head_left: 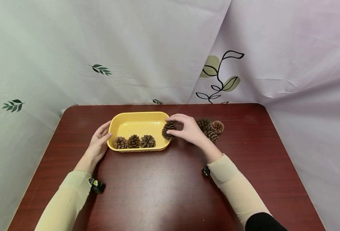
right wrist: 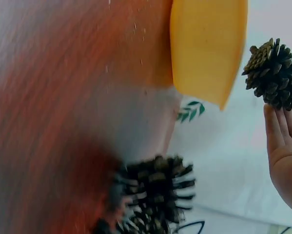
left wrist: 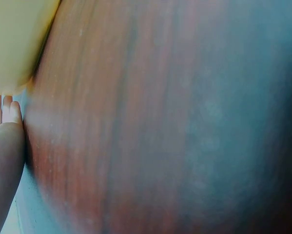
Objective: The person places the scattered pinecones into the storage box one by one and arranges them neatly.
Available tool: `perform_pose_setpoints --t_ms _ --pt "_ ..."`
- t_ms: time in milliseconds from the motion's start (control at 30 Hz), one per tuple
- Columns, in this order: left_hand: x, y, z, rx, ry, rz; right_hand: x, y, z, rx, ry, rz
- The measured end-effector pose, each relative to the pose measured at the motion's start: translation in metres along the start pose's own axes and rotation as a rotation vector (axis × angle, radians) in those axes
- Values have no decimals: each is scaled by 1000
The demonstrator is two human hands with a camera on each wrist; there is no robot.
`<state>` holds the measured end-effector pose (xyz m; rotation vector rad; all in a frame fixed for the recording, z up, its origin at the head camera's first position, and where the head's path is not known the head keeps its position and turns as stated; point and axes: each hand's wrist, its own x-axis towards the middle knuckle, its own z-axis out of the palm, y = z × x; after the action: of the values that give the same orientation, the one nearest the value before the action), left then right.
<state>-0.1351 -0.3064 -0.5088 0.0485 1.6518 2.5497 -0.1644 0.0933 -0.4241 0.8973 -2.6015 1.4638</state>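
We list one left hand (head_left: 98, 141), thumb over the rim and fingers against the outer wall, gripping the end of a yellow tray (head_left: 138, 125). The tray, just right of that hand, is smooth and glossy, an oblong with rounded corners.

We list one right hand (head_left: 188, 130), thumb and fingers clamped on a pine cone (head_left: 168, 131): woody, dark brown, ovoid, with rough overlapping scales. It sits at that hand's fingertips, raised above the tray's end.

Three pine cones (head_left: 133, 141), rounded and open-scaled, stand in a row inside the tray, right of the left hand, along the near wall.

A cluster of further pine cones (head_left: 211, 136) lies touching, just right of the right hand; one shows a round, reddish-brown face.

Beneath both hands we record a worktop (head_left: 158, 192) of dark red-brown wood grain; beyond them, a pale, creased cloth (head_left: 146, 48) printed with leaves.
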Motion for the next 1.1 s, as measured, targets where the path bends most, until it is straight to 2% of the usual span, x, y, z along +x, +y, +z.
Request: perform_pose_setpoints --t_ms 200,467,600,833,1100 --pt "0 -1 0 16 10 19 6 0 16 -16 -32 24" --pt "0 -1 1 6 9 9 10 2 30 -69 -107 29" --pt "0 0 2 21 22 8 10 3 33 -108 -151 25" --pt "-1 0 0 8 2 3 11 1 35 -164 -219 -17" --pt "0 -1 -1 21 8 1 15 -1 38 -304 -300 -26"
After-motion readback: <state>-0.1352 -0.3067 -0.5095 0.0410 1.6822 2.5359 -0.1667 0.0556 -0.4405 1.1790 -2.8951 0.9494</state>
